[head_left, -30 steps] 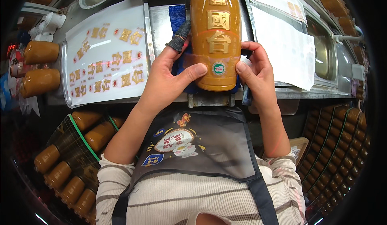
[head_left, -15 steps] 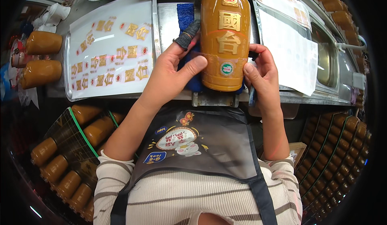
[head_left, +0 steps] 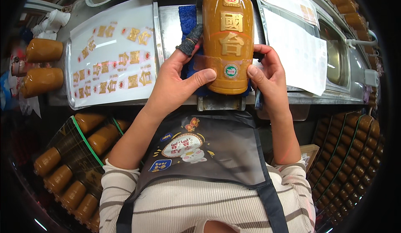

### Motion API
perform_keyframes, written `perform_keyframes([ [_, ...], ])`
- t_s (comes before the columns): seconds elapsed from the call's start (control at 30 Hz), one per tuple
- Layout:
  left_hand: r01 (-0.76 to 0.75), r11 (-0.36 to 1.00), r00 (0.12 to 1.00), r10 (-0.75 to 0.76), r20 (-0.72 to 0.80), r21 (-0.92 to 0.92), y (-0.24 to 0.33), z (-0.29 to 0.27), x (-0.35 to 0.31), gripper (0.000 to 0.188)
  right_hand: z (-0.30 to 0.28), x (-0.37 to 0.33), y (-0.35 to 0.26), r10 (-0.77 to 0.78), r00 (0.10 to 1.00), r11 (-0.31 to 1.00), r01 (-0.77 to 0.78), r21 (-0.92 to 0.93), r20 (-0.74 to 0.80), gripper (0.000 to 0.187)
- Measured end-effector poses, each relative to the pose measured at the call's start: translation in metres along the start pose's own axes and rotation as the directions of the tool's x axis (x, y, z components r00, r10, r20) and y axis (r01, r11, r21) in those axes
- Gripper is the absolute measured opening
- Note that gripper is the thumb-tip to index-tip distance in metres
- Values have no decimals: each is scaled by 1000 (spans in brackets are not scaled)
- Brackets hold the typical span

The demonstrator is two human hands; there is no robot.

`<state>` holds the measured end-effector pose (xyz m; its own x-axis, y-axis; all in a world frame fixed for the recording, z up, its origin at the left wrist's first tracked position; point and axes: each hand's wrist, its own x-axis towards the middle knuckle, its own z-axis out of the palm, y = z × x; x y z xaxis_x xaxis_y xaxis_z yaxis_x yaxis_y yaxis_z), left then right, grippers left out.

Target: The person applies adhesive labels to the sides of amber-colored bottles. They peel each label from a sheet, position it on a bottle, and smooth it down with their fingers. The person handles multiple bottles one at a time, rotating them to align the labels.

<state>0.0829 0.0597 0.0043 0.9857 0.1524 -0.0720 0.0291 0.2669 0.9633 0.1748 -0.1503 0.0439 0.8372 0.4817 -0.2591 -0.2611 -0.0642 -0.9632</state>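
The left hand (head_left: 169, 80) is closed on the lower left side of a brown bottle (head_left: 232, 32), with its thumb pressed to the front and a grey knitted cover (head_left: 191, 42) worn on one finger. The lower right side is gripped by the right hand (head_left: 269, 76). The bottle is held above the front edge of a metal counter (head_left: 169, 20), neck pointed away from the body. On the left, a strip of counter is left between a tray (head_left: 157, 32) and a blue cloth (head_left: 187, 18); on the right, less room is left beside a white sheet (head_left: 294, 51). The bottle's back and several fingers are hidden, the neck's tip is cut off, and a bluish item (head_left: 258, 100) under the right hand cannot be made out.
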Motion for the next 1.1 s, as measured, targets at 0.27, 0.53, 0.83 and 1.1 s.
perform_keyframes([
  [0.27,-38,999,999,38,-18,-13,-5,1,-1,75,-1,0,0,3,1000,1000,-3,7,1,54],
  [0.53,57,997,998,-56,-18,53,17,10,0,77,-17,0,-3,36,962,993,-4,118,-271,29],
  [0.83,86,996,995,-85,-44,24,23,18,1,77,39,-36,-29,-254,959,922,201,-329,-124,38],
  [1.1,37,998,998,-35,-55,42,22,16,0,73,24,-41,-15,-369,891,891,259,-372,-265,28],
])
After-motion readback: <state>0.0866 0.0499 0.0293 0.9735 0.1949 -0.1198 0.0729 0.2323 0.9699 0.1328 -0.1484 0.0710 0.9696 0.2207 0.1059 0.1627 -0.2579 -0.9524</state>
